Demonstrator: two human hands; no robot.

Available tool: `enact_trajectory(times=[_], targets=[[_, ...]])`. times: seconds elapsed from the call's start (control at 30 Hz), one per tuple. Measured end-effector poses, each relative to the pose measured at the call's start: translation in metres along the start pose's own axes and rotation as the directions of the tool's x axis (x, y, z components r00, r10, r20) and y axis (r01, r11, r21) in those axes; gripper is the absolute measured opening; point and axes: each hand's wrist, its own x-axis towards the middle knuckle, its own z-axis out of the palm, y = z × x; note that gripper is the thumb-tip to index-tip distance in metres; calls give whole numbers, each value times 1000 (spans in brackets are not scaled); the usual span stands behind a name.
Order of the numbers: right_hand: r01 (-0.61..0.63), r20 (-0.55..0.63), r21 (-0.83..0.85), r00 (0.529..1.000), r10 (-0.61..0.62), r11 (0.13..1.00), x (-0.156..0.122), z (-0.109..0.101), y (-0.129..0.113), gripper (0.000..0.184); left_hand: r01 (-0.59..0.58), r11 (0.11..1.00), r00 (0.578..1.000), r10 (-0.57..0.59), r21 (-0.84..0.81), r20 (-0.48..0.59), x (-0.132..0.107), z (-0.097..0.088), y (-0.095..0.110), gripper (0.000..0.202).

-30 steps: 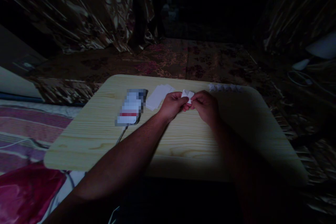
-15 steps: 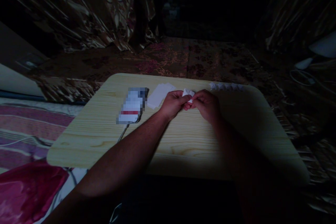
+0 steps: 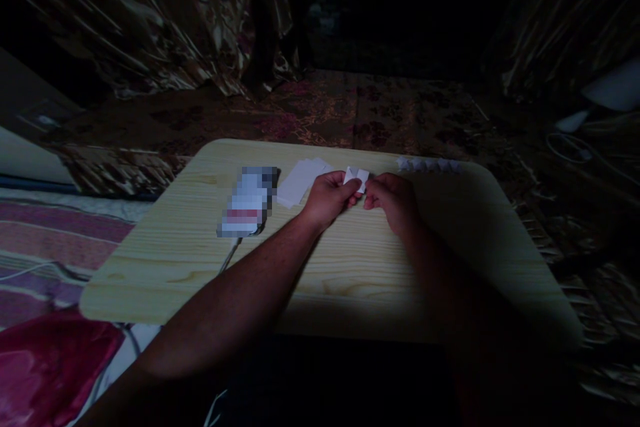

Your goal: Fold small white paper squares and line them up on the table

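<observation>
A small folded white paper piece point(image 3: 357, 178) is pinched between both hands above the far middle of a light wooden table point(image 3: 350, 267). My left hand point(image 3: 329, 197) grips its left side with closed fingers. My right hand point(image 3: 393, 200) pinches its right side, fingers curled. Just left of my left hand lies a small stack of white paper slips point(image 3: 300, 181).
A blurred-out phone point(image 3: 247, 202) with a cable lies on the table's left part. A row of small folded white paper pieces point(image 3: 429, 165) sits at the far right edge. Patterned fabric and carpet surround the table; a red bag point(image 3: 50, 367) lies at lower left.
The hands shifted the folded paper slightly between the fingers; it now shows a little more above the fingertips. Everything on the table stays where it was.
</observation>
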Motion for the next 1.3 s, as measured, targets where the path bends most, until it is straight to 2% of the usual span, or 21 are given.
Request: enact_trajectory(times=[0.2,0.77,1.3], targets=[[5,29,-80,1000,-3,997,-1,-1,-1,24,4,1000,1000,-3,23,-14,-1,2,2,28],[-17,43,-59,999,20,998,1,-1,-1,20,1,999,1000,-2,37,12,-3,3,7,27],[-18,41,-51,999,20,999,3,0,2,19,-5,1000,999,4,30,34,0,-1,2,28]])
